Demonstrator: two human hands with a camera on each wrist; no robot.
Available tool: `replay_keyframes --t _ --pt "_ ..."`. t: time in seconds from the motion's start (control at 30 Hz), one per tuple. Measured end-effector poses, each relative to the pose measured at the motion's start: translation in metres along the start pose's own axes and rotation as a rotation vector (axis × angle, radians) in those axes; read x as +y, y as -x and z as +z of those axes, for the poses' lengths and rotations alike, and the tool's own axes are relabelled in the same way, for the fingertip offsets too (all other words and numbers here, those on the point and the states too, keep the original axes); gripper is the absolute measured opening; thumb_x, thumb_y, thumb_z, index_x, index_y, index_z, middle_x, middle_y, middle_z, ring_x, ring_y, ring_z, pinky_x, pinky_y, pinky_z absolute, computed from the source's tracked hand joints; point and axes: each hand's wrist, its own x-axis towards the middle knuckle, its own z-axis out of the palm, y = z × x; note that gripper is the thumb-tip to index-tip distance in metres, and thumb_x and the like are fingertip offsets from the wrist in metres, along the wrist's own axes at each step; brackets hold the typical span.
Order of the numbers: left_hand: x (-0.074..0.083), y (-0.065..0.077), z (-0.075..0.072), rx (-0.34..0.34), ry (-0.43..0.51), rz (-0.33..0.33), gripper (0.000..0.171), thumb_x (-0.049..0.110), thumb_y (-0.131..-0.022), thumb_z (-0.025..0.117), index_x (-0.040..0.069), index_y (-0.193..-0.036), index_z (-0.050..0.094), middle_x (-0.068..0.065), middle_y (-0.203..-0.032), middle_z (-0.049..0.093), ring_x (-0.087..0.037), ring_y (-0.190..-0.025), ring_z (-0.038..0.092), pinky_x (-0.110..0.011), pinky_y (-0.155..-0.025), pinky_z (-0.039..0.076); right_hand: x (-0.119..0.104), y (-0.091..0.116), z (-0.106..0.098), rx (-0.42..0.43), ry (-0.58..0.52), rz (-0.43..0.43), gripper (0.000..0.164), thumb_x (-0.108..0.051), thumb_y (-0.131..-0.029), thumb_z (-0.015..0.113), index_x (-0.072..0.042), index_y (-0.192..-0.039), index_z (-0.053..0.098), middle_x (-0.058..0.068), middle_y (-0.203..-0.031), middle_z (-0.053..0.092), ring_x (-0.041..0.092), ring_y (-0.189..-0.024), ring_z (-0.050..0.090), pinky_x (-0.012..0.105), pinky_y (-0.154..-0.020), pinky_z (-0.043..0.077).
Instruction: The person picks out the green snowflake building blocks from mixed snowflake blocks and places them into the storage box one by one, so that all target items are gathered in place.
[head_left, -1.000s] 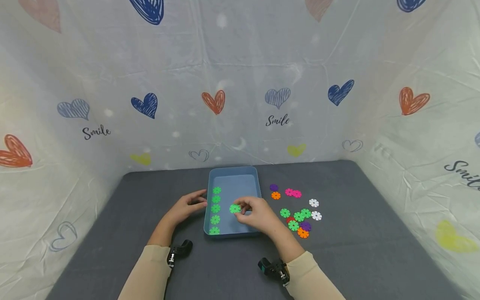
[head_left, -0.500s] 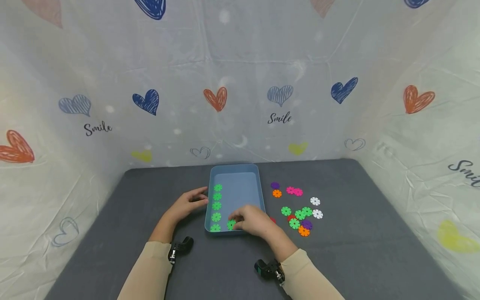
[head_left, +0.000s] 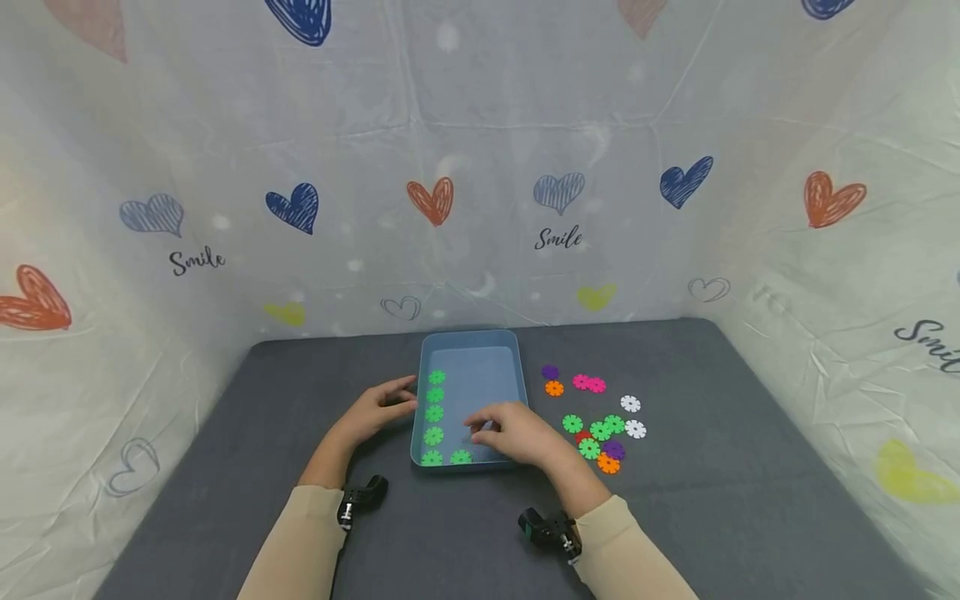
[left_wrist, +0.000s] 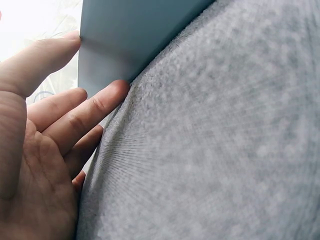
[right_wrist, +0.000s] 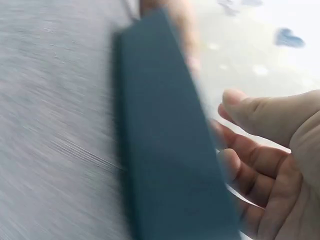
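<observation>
A blue rectangular tray stands on the table. Along its left side runs a column of several green notched discs, and one more green disc lies at the front wall, right of the column's nearest one. My left hand stays at the tray's left side; in the left wrist view its fingertips touch the outer wall. Over the tray's right half is my right hand, fingers loosely bent, holding nothing visible. The right wrist view shows its thumb and fingers apart, beyond the blurred tray wall.
Right of the tray lie several loose discs: green, white, orange, purple, pink and a partly covered red one. A heart-print curtain rises behind the dark grey table.
My right hand brought a green disc down to the tray's front wall, let it go beside the column, then lifted away and slightly back. My left hand has stayed at the tray's side.
</observation>
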Motion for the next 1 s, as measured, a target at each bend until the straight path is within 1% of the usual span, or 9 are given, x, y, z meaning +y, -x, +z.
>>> replay_keyframes --t 0.1,0.23,0.3,0.4,0.5,0.63,0.77,0.9,1.0 --pt "0.014 0.006 0.0 -0.015 0.0 0.002 0.065 0.02 -0.102 0.068 -0.001 -0.156 0.04 -0.016 -0.122 0.068 -0.038 -0.124 0.058 -0.058 -0.106 0.042 0.002 0.008 -0.02 0.096 -0.01 0.002 0.026 -0.018 -0.102 0.068 -0.01 -0.126 0.074 -0.003 -0.108 0.07 0.013 -0.08 0.057 0.031 -0.068 0.048" --pt "0.037 0.014 -0.002 -0.031 -0.002 -0.004 0.063 0.016 -0.102 0.068 -0.006 -0.154 0.04 -0.018 -0.121 0.068 -0.04 -0.124 0.058 -0.058 -0.105 0.042 0.012 0.021 -0.047 0.208 -0.042 0.054 0.027 -0.017 -0.1 0.07 -0.012 -0.126 0.074 -0.001 -0.11 0.07 0.014 -0.078 0.056 0.033 -0.068 0.049" --pt "0.04 0.016 -0.003 -0.032 0.003 0.001 0.063 0.017 -0.102 0.068 -0.006 -0.154 0.04 -0.017 -0.121 0.068 -0.04 -0.123 0.058 -0.058 -0.105 0.043 0.021 0.027 -0.059 0.243 -0.058 0.089 0.028 -0.017 -0.1 0.07 -0.012 -0.128 0.073 0.0 -0.114 0.07 0.016 -0.082 0.058 0.034 -0.071 0.05" --pt "0.041 0.016 -0.003 -0.033 0.006 0.003 0.063 0.016 -0.102 0.068 -0.006 -0.154 0.041 -0.017 -0.121 0.068 -0.039 -0.122 0.059 -0.058 -0.104 0.043 0.037 0.036 -0.071 0.274 -0.081 0.149 0.03 -0.018 -0.1 0.071 -0.011 -0.129 0.072 0.0 -0.111 0.071 0.018 -0.088 0.059 0.036 -0.075 0.051" --pt "0.042 0.016 -0.003 -0.034 0.001 0.0 0.063 0.017 -0.102 0.068 -0.005 -0.154 0.041 -0.017 -0.122 0.068 -0.039 -0.122 0.059 -0.058 -0.104 0.043 0.054 0.043 -0.078 0.28 -0.089 0.206 0.032 -0.017 -0.099 0.071 -0.01 -0.13 0.072 0.0 -0.106 0.07 0.021 -0.088 0.06 0.037 -0.075 0.051" --pt "0.043 0.017 -0.002 -0.027 -0.006 -0.007 0.063 0.018 -0.102 0.068 -0.005 -0.154 0.041 -0.017 -0.121 0.068 -0.039 -0.123 0.058 -0.058 -0.105 0.043 0.075 0.05 -0.079 0.248 -0.098 0.289 0.03 -0.014 -0.098 0.072 -0.003 -0.126 0.072 0.003 -0.1 0.069 0.021 -0.087 0.062 0.038 -0.076 0.053" --pt "0.043 0.017 -0.002 -0.025 -0.007 -0.006 0.063 0.017 -0.102 0.068 -0.005 -0.154 0.041 -0.018 -0.121 0.068 -0.04 -0.124 0.057 -0.058 -0.105 0.042 0.087 0.055 -0.076 0.197 -0.07 0.374 0.028 -0.014 -0.091 0.08 -0.003 -0.116 0.075 0.003 -0.095 0.067 0.02 -0.087 0.06 0.037 -0.078 0.052" --pt "0.042 0.017 -0.002 -0.028 -0.003 -0.003 0.063 0.018 -0.102 0.068 -0.005 -0.154 0.041 -0.018 -0.121 0.068 -0.041 -0.125 0.056 -0.059 -0.106 0.041 0.091 0.056 -0.073 0.16 -0.035 0.398 0.028 -0.012 -0.082 0.087 -0.004 -0.106 0.076 0.003 -0.089 0.06 0.02 -0.081 0.054 0.035 -0.072 0.049" --pt "0.042 0.017 -0.002 -0.026 0.0 -0.002 0.063 0.017 -0.102 0.068 -0.005 -0.154 0.041 -0.018 -0.121 0.068 -0.041 -0.126 0.056 -0.059 -0.106 0.04 0.092 0.054 -0.071 0.157 -0.018 0.389 0.024 -0.01 -0.081 0.087 -0.005 -0.101 0.075 0.004 -0.086 0.057 0.021 -0.078 0.053 0.035 -0.069 0.047"
